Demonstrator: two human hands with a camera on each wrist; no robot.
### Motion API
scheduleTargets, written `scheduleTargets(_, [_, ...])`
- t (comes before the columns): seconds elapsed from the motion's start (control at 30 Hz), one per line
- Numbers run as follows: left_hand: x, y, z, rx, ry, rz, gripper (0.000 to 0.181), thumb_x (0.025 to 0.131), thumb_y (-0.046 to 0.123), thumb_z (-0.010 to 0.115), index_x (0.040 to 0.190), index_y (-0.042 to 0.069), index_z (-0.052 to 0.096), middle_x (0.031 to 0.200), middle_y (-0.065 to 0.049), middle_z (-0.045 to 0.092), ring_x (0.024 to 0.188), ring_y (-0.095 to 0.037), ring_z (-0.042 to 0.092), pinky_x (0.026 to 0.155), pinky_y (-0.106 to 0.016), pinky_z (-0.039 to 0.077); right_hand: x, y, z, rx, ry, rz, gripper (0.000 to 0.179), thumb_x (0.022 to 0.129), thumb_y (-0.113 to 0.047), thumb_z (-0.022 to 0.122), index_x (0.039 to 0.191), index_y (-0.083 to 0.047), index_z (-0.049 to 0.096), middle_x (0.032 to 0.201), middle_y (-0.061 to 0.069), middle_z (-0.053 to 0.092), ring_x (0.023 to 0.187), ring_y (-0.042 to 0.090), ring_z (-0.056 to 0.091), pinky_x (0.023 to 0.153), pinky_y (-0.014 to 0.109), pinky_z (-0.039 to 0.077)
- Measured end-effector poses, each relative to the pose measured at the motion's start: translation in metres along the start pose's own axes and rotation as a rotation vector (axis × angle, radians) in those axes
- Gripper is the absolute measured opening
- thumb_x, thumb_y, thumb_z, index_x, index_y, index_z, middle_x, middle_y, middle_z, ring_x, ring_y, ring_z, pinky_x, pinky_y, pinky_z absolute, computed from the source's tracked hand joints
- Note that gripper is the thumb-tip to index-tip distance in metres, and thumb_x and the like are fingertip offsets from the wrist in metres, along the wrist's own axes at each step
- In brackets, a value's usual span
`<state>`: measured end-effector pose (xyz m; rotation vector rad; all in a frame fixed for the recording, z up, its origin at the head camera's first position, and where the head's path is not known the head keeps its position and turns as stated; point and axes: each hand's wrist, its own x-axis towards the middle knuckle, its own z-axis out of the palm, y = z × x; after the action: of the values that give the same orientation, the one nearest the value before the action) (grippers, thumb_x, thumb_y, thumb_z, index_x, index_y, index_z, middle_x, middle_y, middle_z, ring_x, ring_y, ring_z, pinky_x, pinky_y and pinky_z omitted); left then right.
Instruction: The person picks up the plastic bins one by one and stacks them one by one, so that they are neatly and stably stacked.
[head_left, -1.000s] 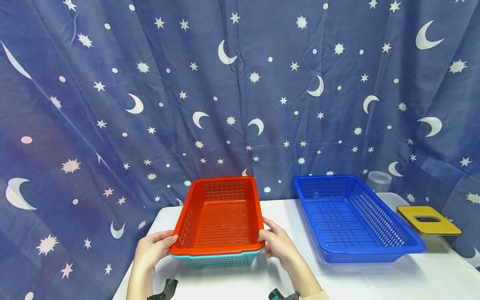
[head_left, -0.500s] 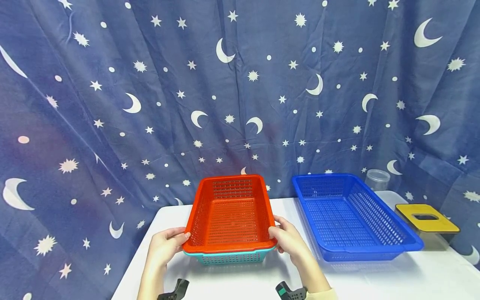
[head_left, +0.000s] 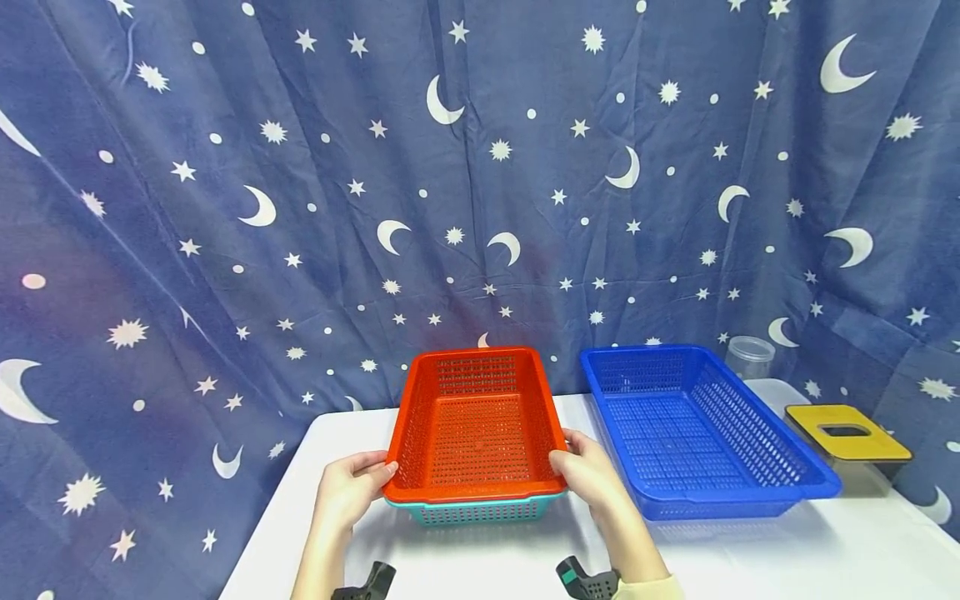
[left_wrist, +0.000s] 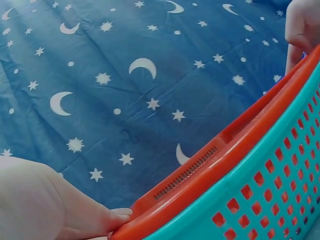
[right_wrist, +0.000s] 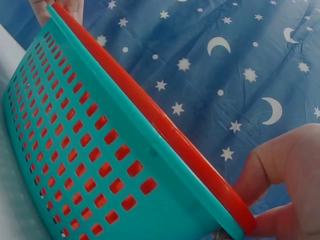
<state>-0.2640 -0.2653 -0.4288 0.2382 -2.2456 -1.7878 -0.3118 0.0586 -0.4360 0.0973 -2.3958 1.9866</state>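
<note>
A red plastic basket [head_left: 480, 440] sits nested inside a teal basket [head_left: 480, 511], whose perforated side shows below the red rim. My left hand [head_left: 351, 487] grips the left side near the front corner, thumb on the red rim. On the opposite side, my right hand [head_left: 592, 477] holds the rim near its front corner, thumb on top and fingers outside. In the right wrist view, the right hand's fingers [right_wrist: 280, 175] pinch the corner where the red and teal rims lie together. The red basket has nothing in it.
A larger blue basket [head_left: 720, 507] stands to the right, close to my right hand. Beyond it are a clear plastic jar [head_left: 750, 358] and a box with a yellow lid [head_left: 847, 432]. A star-and-moon curtain [head_left: 480, 167] hangs behind the white table [head_left: 465, 571].
Both hands have moved the nested red and teal baskets to the right, closer to the blue basket. Their grip on the rims looks the same.
</note>
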Motion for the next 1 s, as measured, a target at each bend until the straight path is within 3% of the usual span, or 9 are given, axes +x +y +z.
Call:
scheduleTargets(0.1, [0.0, 0.0, 0.004, -0.001, 0.002, 0.01, 0.035, 0.092, 0.002, 0.071, 0.12, -0.019, 0.065, 0.106, -0.029, 0.072, 0.092, -0.033, 0.074, 0.072, -0.034, 0.062, 0.0, 0.0, -0.002, -0.025, 0.023, 0.0, 0.063, 0.075, 0.001, 0.055, 0.137, 0.014, 0.052, 0.118, 0.025, 0.065, 0.097, 0.031, 0.065, 0.08, 0.035, 0.052])
scheduleTargets(0.33, [-0.002, 0.0, 0.015, 0.016, -0.001, 0.019, 0.034, 0.093, 0.003, 0.072, 0.12, -0.016, 0.066, 0.106, -0.027, 0.073, 0.092, -0.033, 0.074, 0.072, -0.034, 0.062, -0.001, 0.0, -0.006, -0.008, 0.053, -0.004, 0.062, 0.077, 0.003, 0.053, 0.137, 0.016, 0.05, 0.123, 0.03, 0.062, 0.1, 0.037, 0.064, 0.083, 0.04, 0.055])
scheduleTargets(0.53, [-0.003, 0.003, 0.02, 0.086, 0.003, 0.035, 0.034, 0.093, 0.008, 0.073, 0.12, -0.013, 0.068, 0.106, -0.024, 0.073, 0.09, -0.031, 0.075, 0.072, -0.035, 0.062, -0.002, -0.006, -0.011, -0.024, 0.071, -0.019, 0.069, 0.081, 0.002, 0.053, 0.146, 0.019, 0.038, 0.136, 0.037, 0.054, 0.115, 0.043, 0.061, 0.098, 0.051, 0.051])
scheduleTargets(0.63, [-0.003, 0.005, 0.024, 0.195, 0.041, 0.071, 0.036, 0.094, 0.016, 0.073, 0.12, -0.008, 0.07, 0.107, -0.021, 0.074, 0.095, -0.031, 0.074, 0.079, -0.04, 0.061, -0.002, -0.012, -0.016, -0.033, 0.075, -0.042, 0.07, 0.083, 0.001, 0.053, 0.149, 0.017, 0.036, 0.145, 0.037, 0.047, 0.132, 0.047, 0.05, 0.109, 0.057, 0.041])
scheduleTargets(0.77, [-0.005, 0.008, 0.034, 0.295, 0.127, 0.152, 0.041, 0.097, 0.028, 0.07, 0.123, -0.005, 0.07, 0.115, -0.02, 0.073, 0.108, -0.035, 0.07, 0.094, -0.049, 0.055, -0.004, -0.019, -0.024, -0.067, 0.069, -0.075, 0.067, 0.084, -0.001, 0.055, 0.148, 0.013, 0.042, 0.15, 0.033, 0.044, 0.141, 0.047, 0.039, 0.115, 0.058, 0.033])
scheduleTargets(0.9, [-0.011, 0.018, 0.049, 0.284, 0.208, 0.218, 0.046, 0.099, 0.036, 0.067, 0.127, -0.002, 0.07, 0.124, -0.019, 0.07, 0.122, -0.037, 0.063, 0.104, -0.054, 0.046, -0.008, -0.019, -0.037, -0.071, 0.056, -0.099, 0.062, 0.085, 0.0, 0.054, 0.146, 0.011, 0.046, 0.148, 0.031, 0.048, 0.14, 0.046, 0.042, 0.113, 0.057, 0.036])
scheduleTargets(1.0, [-0.016, 0.03, 0.061, 0.201, 0.236, 0.272, 0.046, 0.1, 0.037, 0.068, 0.129, 0.001, 0.069, 0.123, -0.015, 0.071, 0.12, -0.033, 0.064, 0.104, -0.05, 0.048, -0.01, -0.02, -0.049, -0.075, 0.054, -0.11, 0.06, 0.086, 0.002, 0.054, 0.146, 0.01, 0.048, 0.147, 0.029, 0.05, 0.138, 0.044, 0.045, 0.112, 0.055, 0.038])
